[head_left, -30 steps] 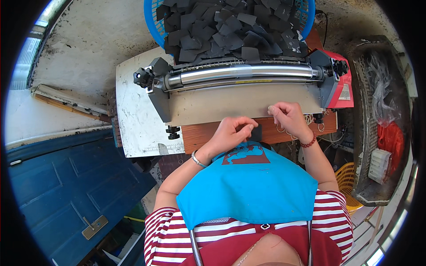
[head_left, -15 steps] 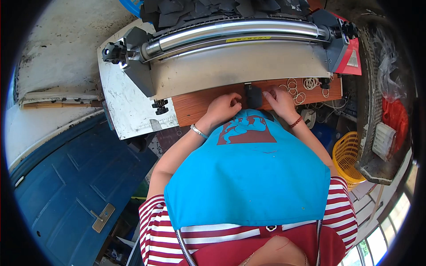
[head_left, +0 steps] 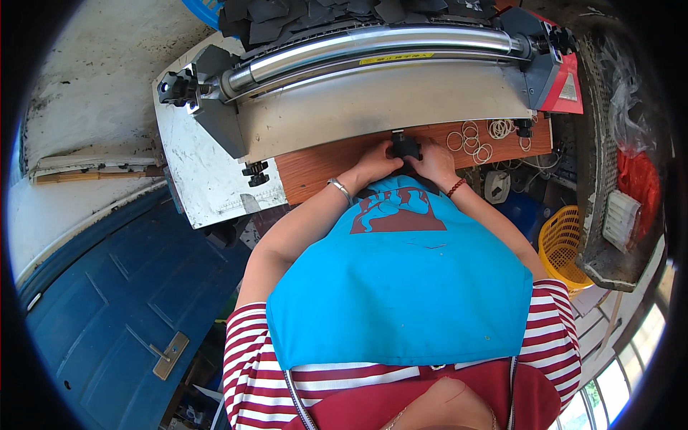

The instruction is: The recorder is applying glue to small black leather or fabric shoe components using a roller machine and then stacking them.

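A small stack of flat black pieces (head_left: 407, 147) is at the front edge of the brown wood-grain board (head_left: 322, 166), just below the machine's metal plate (head_left: 373, 100). My left hand (head_left: 378, 162) is closed on the left side of the stack, its fingers curled. On the opposite side, my right hand (head_left: 434, 163) grips the stack, with its fingertips partly hidden. The pieces look like thin sheets of rubber or plastic; the material cannot be told for sure. Several pale elastic bands (head_left: 469, 142) lie loose on the board, right of my right hand.
A steel roller (head_left: 380, 44) spans the machine above the plate, with black knobs (head_left: 178, 86) at its ends. Behind it is a heap of black sheets (head_left: 315, 13). A yellow basket (head_left: 560, 240) stands at the right; a blue door (head_left: 107, 301) is at the left.
Both hands have closed in from the sides onto the black pieces, which were lying between them. The pieces now look bunched and slightly turned.
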Available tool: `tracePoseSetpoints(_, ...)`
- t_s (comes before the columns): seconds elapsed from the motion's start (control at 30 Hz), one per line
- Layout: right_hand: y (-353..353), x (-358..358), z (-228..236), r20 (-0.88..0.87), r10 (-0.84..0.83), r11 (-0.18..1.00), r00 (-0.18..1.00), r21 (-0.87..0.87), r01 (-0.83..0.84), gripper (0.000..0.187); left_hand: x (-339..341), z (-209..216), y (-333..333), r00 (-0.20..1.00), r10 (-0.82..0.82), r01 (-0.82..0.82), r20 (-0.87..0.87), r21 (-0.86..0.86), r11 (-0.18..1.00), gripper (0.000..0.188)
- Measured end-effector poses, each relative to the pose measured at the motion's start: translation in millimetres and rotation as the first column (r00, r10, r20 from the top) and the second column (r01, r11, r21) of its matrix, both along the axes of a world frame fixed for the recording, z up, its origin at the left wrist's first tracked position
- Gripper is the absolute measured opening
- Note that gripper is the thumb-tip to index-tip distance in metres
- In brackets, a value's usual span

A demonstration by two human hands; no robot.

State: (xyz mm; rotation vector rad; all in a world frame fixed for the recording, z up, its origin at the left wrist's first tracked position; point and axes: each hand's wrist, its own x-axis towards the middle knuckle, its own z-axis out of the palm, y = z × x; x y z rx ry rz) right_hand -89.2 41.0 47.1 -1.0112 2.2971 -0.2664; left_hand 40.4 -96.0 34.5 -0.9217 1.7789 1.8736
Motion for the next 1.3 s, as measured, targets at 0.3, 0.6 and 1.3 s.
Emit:
tracePoseSetpoints(0.3,3.2,-3.1,-17.8,0.223,-0.081,0.984,0.971,-0.139,0.114,0.045,0.7,8.6,-1.2,0.988,0.154,-0.157,0.029,0.163,0.974,0.064)
tracePoseSetpoints(0.6,4.9,4.9,-11.5,0.029,-0.012,0.958,1.0,-0.286,0.02,0.037,1.7,-13.5,5.3,0.989,0.141,-0.135,-0.035,0.139,0.981,0.06)
tracePoseSetpoints(1.3,11.3,6.4,-37.8,0.154,-0.006,0.91,0.988,-0.409,0.069,0.033,-2.3,-10.4,9.8,0.998,-0.011,0.004,-0.06,-0.121,0.993,0.059)
